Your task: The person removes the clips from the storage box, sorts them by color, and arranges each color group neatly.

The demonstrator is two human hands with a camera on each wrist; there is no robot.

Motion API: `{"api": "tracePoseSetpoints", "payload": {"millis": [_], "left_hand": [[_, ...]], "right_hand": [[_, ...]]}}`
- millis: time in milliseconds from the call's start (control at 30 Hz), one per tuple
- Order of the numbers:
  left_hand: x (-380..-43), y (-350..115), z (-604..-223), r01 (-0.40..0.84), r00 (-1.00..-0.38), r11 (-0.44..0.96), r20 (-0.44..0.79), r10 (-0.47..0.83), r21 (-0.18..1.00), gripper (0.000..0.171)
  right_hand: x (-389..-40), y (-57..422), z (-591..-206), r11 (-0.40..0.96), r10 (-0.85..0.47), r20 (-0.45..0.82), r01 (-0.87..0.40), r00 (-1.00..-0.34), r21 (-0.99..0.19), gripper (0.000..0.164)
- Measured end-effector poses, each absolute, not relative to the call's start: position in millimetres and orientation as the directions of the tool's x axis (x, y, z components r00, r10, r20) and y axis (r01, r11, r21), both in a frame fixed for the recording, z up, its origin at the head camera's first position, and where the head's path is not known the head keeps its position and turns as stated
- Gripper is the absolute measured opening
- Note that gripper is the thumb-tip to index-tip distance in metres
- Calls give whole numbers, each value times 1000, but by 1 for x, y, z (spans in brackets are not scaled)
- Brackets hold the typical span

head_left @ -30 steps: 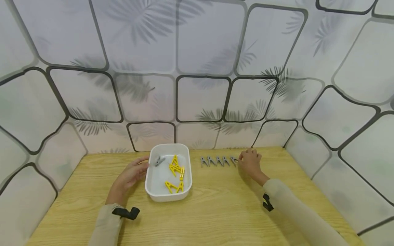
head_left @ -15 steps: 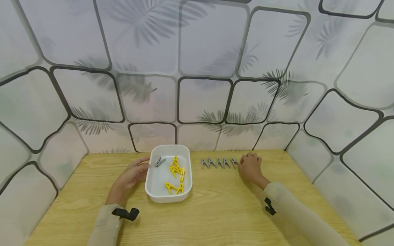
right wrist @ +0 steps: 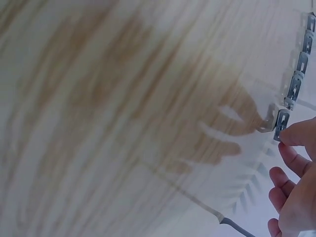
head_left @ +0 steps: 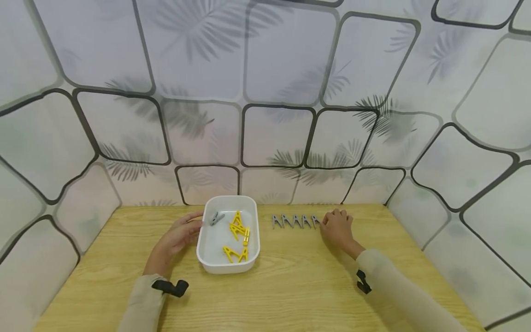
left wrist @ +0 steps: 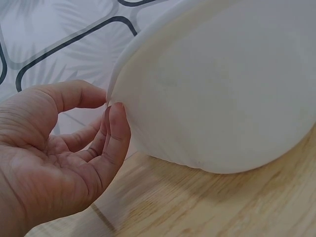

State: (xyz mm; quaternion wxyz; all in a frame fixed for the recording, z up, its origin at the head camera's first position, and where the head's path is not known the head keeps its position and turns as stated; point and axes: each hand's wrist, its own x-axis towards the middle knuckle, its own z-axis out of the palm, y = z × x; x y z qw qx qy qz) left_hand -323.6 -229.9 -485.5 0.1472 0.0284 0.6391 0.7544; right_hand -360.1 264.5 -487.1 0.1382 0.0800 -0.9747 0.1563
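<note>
Low and just left of centre in the head view, a white tub point(head_left: 228, 268) resting upright on the wood-grain table point(head_left: 265, 299). Inside, one lone grey clip point(head_left: 215, 220) at the upper left, lying apart from the rest; three yellow clips point(head_left: 246, 236) bunched from the upper middle down the right side; two lower yellow clips point(head_left: 244, 251) near the bottom wall, side by side. At the tub's left edge, the left hand point(head_left: 176, 237), fingers loosely curved; in the left wrist view, thumb and fingertips close together at the rim — hard to tell whether pinching or merely touching. Filling the upper right of that view, the tub's plain outer wall. Right of the tub in the head view, out on bare wood, four grey clips point(head_left: 296, 217) in a neat sideways row, legs toward the bottom of the frame. At the row's right end, the end clip point(right wrist: 282, 121), partly hidden in the head view; at the right edge of the right wrist view, pinched narrowly between thumb and finger of the right hand point(head_left: 339, 227). Along the lower left and lower right, pale sleeves point(head_left: 141, 302) with black straps point(head_left: 169, 287). Across the upper frame, a patterned backdrop point(head_left: 274, 133) of leaves and dark-outlined cells.
</note>
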Motion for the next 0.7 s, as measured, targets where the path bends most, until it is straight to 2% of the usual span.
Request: {"api": "tracePoseSetpoints", "payload": {"millis": [700], "left_hand": [[-324,-230,-486,-182,-953,-133,-141,270,974,66]], "right_hand": [[-359,258,-490,933,-118,290,-206,-950,-296,21]]}}
